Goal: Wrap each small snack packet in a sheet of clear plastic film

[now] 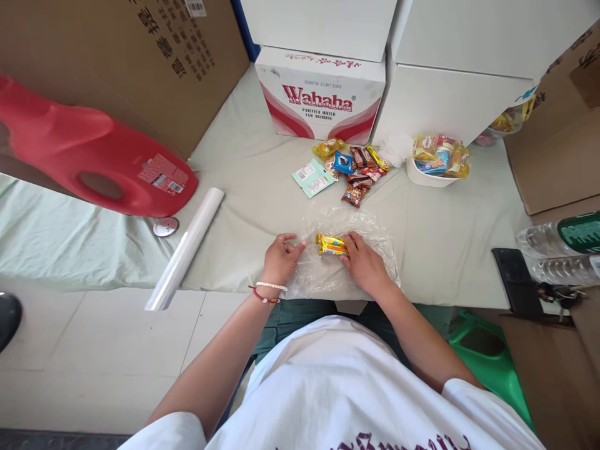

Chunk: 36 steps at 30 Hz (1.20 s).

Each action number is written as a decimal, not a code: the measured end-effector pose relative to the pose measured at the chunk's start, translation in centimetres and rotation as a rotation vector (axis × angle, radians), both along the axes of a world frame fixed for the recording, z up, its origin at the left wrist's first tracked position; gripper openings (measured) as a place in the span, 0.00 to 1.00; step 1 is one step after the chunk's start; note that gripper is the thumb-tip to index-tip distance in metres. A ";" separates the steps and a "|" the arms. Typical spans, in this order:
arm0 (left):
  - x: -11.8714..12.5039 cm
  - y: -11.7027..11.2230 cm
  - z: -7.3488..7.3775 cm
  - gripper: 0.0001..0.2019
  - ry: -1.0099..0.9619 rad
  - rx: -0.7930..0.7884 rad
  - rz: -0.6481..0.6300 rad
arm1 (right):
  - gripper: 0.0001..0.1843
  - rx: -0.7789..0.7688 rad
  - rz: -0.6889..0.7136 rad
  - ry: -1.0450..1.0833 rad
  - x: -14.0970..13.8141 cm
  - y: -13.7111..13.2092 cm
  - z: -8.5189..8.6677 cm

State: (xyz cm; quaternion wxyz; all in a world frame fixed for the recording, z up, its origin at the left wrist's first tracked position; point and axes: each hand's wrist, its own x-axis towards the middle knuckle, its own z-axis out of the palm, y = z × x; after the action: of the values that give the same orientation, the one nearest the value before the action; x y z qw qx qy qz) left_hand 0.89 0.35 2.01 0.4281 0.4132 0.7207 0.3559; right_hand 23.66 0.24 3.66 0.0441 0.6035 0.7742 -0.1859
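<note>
A crinkled sheet of clear plastic film point(323, 275) lies on the cloth-covered table in front of me. On it rest yellow snack packets point(332, 244), side by side. My right hand point(368, 264) grips their right end between thumb and fingers. At the film's left edge is my left hand point(281, 257), its fingers loosely bent and the thumb apart, pointing at the packets. No object shows in it. Just beyond the film is a loose pile of wrapped snacks point(360, 172), with a pale green packet point(314, 179) at its left side.
A roll of clear film point(186, 247) sticks out over the table's front edge at left, near a round badge point(165, 226) and a red jug point(126, 159). A white tub of snacks point(434, 177) stands at right. Behind is a Wahaha carton point(323, 94); a phone point(517, 281) lies far right.
</note>
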 end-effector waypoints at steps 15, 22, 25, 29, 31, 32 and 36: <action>0.3 -0.1 0.1 0.25 -0.326 -0.014 0.005 | 0.31 0.006 -0.032 0.043 0.1 -0.2 0.3; -1.5 -0.5 0.0 0.17 -0.159 -0.073 0.037 | 0.31 0.010 -0.033 0.041 0.1 -0.3 0.0; -2.3 -0.8 0.0 0.14 -0.013 -0.058 0.066 | 0.31 0.015 -0.045 0.032 0.0 -0.3 -0.1; -2.0 -1.4 1.4 0.08 0.376 0.252 0.048 | 0.31 0.013 -0.048 0.018 -0.1 -0.3 0.1; -1.1 -1.6 2.4 0.07 0.541 0.513 -0.238 | 0.31 0.013 -0.040 0.010 -0.1 -0.3 0.3; -0.7 -1.6 2.9 0.10 0.583 0.610 -0.450 | 0.31 0.015 -0.033 0.007 -0.1 -0.3 0.4; 0.0 -1.1 3.6 0.16 0.619 0.658 -1.044 | 0.31 0.021 -0.034 -0.001 -0.2 -0.5 0.5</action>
State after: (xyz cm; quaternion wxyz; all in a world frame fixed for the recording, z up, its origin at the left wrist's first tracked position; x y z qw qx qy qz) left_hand 0.92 -0.75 5.59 0.1705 0.8970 0.3712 0.1691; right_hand 23.44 -0.25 4.17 0.0347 0.6170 0.7657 -0.1783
